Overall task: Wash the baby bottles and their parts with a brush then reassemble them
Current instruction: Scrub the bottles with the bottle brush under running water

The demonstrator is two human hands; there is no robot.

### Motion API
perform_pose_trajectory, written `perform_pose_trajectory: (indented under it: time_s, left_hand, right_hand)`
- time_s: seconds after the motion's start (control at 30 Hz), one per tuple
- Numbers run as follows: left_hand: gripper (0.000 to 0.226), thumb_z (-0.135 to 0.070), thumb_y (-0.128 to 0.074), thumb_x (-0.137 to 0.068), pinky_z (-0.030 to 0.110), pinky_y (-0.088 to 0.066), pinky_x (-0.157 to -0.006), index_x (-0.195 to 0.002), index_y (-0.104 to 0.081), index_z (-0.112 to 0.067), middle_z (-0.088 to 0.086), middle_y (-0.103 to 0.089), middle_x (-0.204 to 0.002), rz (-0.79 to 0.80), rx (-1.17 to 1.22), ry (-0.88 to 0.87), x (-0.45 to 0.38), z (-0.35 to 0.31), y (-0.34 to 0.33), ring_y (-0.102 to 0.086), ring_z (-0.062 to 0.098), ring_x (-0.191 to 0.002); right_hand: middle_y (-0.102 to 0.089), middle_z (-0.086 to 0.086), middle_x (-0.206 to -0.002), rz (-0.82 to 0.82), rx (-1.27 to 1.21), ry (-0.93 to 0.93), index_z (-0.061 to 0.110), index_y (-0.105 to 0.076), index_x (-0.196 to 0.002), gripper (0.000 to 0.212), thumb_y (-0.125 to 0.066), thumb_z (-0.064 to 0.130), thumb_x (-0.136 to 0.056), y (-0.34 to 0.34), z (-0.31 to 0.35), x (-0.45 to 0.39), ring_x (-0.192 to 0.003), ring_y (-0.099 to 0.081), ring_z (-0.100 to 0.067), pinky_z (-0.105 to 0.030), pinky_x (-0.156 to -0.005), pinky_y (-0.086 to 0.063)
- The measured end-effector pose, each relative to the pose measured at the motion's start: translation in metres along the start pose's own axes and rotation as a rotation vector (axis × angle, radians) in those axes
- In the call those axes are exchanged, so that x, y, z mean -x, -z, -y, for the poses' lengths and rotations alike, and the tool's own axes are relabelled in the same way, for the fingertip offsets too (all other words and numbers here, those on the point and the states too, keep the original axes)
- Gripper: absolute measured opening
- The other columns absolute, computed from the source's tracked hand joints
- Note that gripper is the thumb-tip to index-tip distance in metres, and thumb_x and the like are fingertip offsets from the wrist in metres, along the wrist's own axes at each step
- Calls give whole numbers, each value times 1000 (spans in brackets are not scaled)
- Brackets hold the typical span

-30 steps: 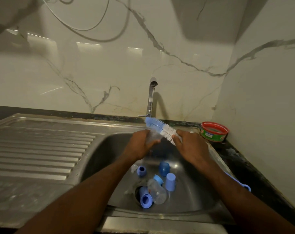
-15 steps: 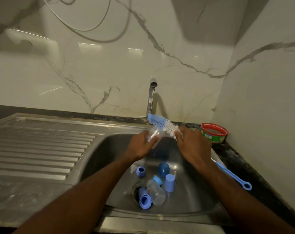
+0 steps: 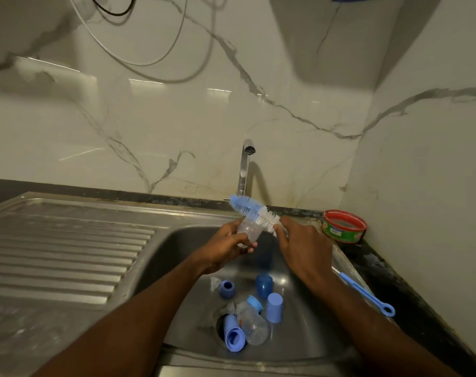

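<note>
A: Dim, warm, yellowish light. Bright streaks of glare sit on the glossy wall (image 3: pixel 155 112).

B: A big soft shadow falls at upper right, another beside the tap (image 3: pixel 245 167). The sink (image 3: pixel 307 346) is murky.

A: Straight edges bow toward the corners. The brush (image 3: pixel 254 213) looks slightly blurred; fine detail is soft.

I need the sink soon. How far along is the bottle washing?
Nothing looks finished or reassembled. In hand: the left hand holds a clear bottle, the right hand holds the brush outside it. Left: another bottle and blue caps lying apart in the sink.
</note>
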State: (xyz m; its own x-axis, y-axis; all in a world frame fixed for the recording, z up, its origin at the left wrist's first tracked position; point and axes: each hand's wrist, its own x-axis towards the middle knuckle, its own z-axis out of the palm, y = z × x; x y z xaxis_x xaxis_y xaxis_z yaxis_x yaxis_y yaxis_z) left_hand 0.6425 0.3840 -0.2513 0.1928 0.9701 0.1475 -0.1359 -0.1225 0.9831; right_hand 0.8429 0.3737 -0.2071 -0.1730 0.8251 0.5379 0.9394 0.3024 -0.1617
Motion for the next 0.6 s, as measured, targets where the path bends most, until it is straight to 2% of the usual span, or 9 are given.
perform_pose_trajectory:
  time_s: [0.1, 0.2, 0.3, 0.37, 0.47, 0.53, 0.6]
  left_hand:
    - [49, 4, -46, -100, 33, -56, -87, -146, -46, -14, 19, -58, -134, 29, 23, -4, 1, -3, 1, -66, 27, -104]
    - [40, -3, -50, -102, 33, -58, -87, -136, -52, -23, 11, -62, -128, -31, 15, -24, 0, -4, 0, -67, 26, -105]
    - [28, -19, -53, -104, 42, -56, -95, -131, -56, -15, 16, -65, -122, -231, -177, -77, -6, 4, -1, -66, 29, -107]
    - [29, -22, -53, -104, 48, -54, -97, -128, -57, -6, 21, -65, -115, -344, -207, -84, -9, 8, 0, -64, 32, -103]
    - [27, -25, -60, -101, 37, -56, -84, -120, -63, -7, 15, -69, -104, -346, -210, -95, -7, 4, -6, -66, 25, -94]
    - [23, -26, -61, -101, 31, -54, -75, -115, -66, -9, 11, -70, -94, -342, -212, -100, -7, 4, -9, -65, 20, -84]
    - [21, -28, -58, -102, 28, -52, -70, -114, -66, -12, 9, -68, -90, -346, -170, -83, -7, 4, -9, -61, 16, -77]
  right_hand:
    - [-69, 4, -103, 18, 1, -10, 30, -59, -125, 30, -41, 45, -106, -4, -2, 0, -87, -64, -13, -30, -79, -54]
    - [-70, 3, -101, -14, -39, 2, 31, -61, -122, 29, -42, 46, -106, -5, -8, -4, -87, -64, -14, -32, -78, -54]
    - [-67, 6, -85, 11, -74, 125, 32, -62, -112, 31, -39, 51, -104, -6, -5, 1, -73, -61, -11, -33, -71, -54]
    - [-68, 7, -86, 2, -79, 194, 32, -63, -114, 31, -41, 52, -103, -8, -5, 5, -73, -62, -9, -33, -71, -56]
    - [-69, 7, -89, -78, -66, 117, 31, -64, -115, 27, -45, 47, -104, -5, -10, -4, -73, -61, -10, -31, -68, -55]
    - [-66, 7, -85, -122, -57, 52, 30, -63, -115, 27, -44, 46, -104, -2, -12, -10, -68, -56, -9, -27, -62, -50]
    - [-64, 8, -81, -147, -66, 62, 30, -64, -112, 26, -45, 47, -104, -7, -11, -8, -67, -56, -9, -28, -61, -51]
